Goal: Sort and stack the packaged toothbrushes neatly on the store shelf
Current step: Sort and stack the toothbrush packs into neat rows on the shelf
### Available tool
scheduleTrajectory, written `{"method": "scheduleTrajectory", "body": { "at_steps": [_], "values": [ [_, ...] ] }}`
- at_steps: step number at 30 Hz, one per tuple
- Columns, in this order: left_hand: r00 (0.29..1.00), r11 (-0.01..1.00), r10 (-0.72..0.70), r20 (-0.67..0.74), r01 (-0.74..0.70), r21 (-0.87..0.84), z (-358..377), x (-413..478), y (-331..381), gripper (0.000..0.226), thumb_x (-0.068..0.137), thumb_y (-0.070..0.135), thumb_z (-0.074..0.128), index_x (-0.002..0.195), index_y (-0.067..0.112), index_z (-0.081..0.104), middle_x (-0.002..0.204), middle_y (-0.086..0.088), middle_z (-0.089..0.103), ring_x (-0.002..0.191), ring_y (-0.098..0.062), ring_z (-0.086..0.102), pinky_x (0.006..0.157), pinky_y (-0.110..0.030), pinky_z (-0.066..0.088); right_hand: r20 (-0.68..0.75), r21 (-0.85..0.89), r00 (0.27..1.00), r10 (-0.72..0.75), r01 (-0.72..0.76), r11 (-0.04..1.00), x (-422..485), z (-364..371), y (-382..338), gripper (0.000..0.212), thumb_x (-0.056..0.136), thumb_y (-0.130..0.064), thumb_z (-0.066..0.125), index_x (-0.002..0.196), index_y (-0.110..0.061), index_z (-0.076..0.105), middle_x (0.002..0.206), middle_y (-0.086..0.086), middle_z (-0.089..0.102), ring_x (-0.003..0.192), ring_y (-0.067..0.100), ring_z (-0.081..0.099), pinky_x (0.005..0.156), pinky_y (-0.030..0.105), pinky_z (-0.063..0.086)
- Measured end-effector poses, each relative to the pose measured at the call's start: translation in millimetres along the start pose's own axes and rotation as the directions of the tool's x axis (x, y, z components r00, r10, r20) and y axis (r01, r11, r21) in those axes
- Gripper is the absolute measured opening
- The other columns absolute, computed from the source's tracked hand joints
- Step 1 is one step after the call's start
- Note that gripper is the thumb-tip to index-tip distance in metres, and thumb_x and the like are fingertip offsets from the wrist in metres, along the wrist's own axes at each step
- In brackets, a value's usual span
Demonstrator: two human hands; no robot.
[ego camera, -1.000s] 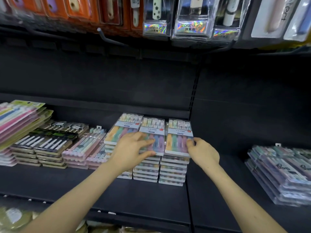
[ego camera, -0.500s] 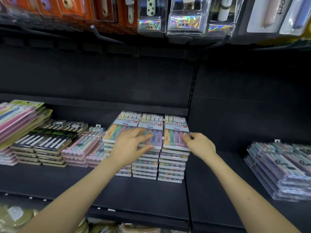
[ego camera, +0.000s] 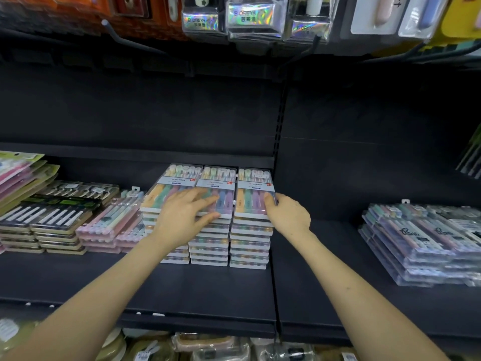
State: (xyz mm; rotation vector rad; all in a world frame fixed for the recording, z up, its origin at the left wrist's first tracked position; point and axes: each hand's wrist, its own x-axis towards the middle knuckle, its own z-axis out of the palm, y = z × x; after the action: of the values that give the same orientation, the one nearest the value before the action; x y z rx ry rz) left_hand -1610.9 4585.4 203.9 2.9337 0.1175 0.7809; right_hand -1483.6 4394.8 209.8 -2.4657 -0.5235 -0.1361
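A black metal shelf [ego camera: 208, 290] with a dark back panel ran across the store aisle, and an upright slotted post split it just to the right of the right grip [ego camera: 289, 217]. Three stacks of boxed toothbrush packs [ego camera: 250, 241] stood side by side under the two grips, their top packs showing pastel handles. The left grip [ego camera: 182, 217] lay flat and relaxed, fingers spread across the top packs of the left and middle stacks, holding nothing. The right grip pinched the right edge of the top pack [ego camera: 253, 194] of the right stack, thumb on its face and fingers curled over its side. To the left of the left grip sat pink packs [ego camera: 109, 225] and, beyond them, dark packs [ego camera: 49, 217]; well to the right of the right grip lay a pile of clear packs [ego camera: 421, 243]. Holographic carded packs [ego camera: 250, 19] hung on hooks above both grips, and bagged goods [ego camera: 208, 345] showed on the level below. Compared with half a second before, both grips stayed on the same top packs, and the three tops sat more squarely in line than a second earlier.
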Motion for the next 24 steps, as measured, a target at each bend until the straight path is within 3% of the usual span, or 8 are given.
{"method": "scheduleTrajectory", "body": {
  "at_steps": [3,5,9,12,15,19,22,24],
  "values": [
    [0.996,1.0,0.019,-0.084,-0.018,0.01,0,-1,7,0.064,0.088,0.059,0.036,0.112,0.011,0.072,0.111,-0.014,0.068,0.101,-0.036,0.064,0.092,-0.054,0.047,-0.066,0.001,0.998,0.003,-0.003,1.0,-14,-6,8,0.052,0.1,-0.053,0.023,0.127,-0.022,0.054,0.109,0.004,0.067,0.099,0.026,0.062,0.07,0.03,0.04],
    [0.979,0.999,0.047,-0.199,-0.044,0.018,5,-1,19,0.052,0.086,0.045,0.045,0.109,0.007,0.072,0.107,-0.016,0.068,0.101,-0.037,0.063,0.089,-0.052,0.048,-0.146,0.012,0.989,0.017,-0.016,1.0,-30,-13,22,0.053,0.1,-0.052,0.025,0.137,-0.021,0.048,0.108,0.004,0.068,0.1,0.024,0.063,0.072,0.031,0.04],
    [0.923,0.981,0.147,-0.357,-0.182,-0.067,26,6,81,0.037,0.089,0.033,0.05,0.1,0.006,0.072,0.101,-0.013,0.067,0.093,-0.034,0.062,0.083,-0.048,0.05,-0.404,-0.067,0.915,0.013,-0.043,0.997,-66,-38,81,0.041,0.1,-0.043,0.037,0.121,-0.018,0.062,0.092,0.0,0.07,0.085,0.019,0.064,0.065,0.03,0.043],
    [0.906,0.93,0.239,-0.349,-0.317,-0.185,53,17,144,0.035,0.09,0.031,0.05,0.101,0.006,0.072,0.096,-0.009,0.066,0.089,-0.029,0.061,0.083,-0.047,0.051,-0.555,-0.086,0.831,0.049,-0.116,0.99,-82,-68,142,0.032,0.098,-0.029,0.049,0.107,-0.006,0.069,0.093,0.012,0.069,0.085,0.033,0.063,0.068,0.037,0.046],
    [0.948,0.894,0.227,-0.223,-0.293,-0.338,86,32,200,0.036,0.094,0.034,0.05,0.109,0.008,0.069,0.099,-0.005,0.065,0.093,-0.025,0.06,0.085,-0.037,0.05,-0.613,-0.133,0.783,0.108,-0.237,0.962,-82,-98,200,0.027,0.093,-0.018,0.06,0.103,0.006,0.068,0.097,0.026,0.065,0.083,0.043,0.06,0.069,0.044,0.047],
    [0.992,0.851,0.113,0.064,-0.063,-0.522,140,66,259,0.042,0.098,0.039,0.046,0.131,0.014,0.055,0.122,-0.001,0.057,0.115,-0.018,0.049,0.099,-0.022,0.031,-0.522,-0.175,0.823,0.225,-0.361,0.916,-61,-123,254,0.039,0.095,-0.026,0.057,0.119,0.004,0.062,0.118,0.025,0.059,0.105,0.042,0.053,0.087,0.047,0.042],
    [0.962,0.763,0.014,0.271,0.165,-0.624,176,96,297,0.048,0.098,0.044,0.043,0.137,0.016,0.047,0.129,-0.005,0.052,0.118,-0.019,0.049,0.097,-0.024,0.037,-0.417,-0.121,0.856,0.305,-0.384,0.915,-45,-130,280,0.042,0.098,-0.032,0.048,0.125,-0.001,0.058,0.118,0.023,0.058,0.102,0.039,0.055,0.083,0.041,0.042],
    [0.896,0.638,-0.036,0.442,0.361,-0.68,195,114,316,0.054,0.097,0.05,0.042,0.141,0.019,0.041,0.134,-0.006,0.05,0.12,-0.019,0.05,0.093,-0.024,0.039,-0.364,-0.024,0.847,0.388,-0.425,0.905,-40,-128,295,0.045,0.1,-0.038,0.041,0.128,-0.006,0.056,0.117,0.02,0.06,0.101,0.036,0.058,0.077,0.038,0.04]
  ]
}}
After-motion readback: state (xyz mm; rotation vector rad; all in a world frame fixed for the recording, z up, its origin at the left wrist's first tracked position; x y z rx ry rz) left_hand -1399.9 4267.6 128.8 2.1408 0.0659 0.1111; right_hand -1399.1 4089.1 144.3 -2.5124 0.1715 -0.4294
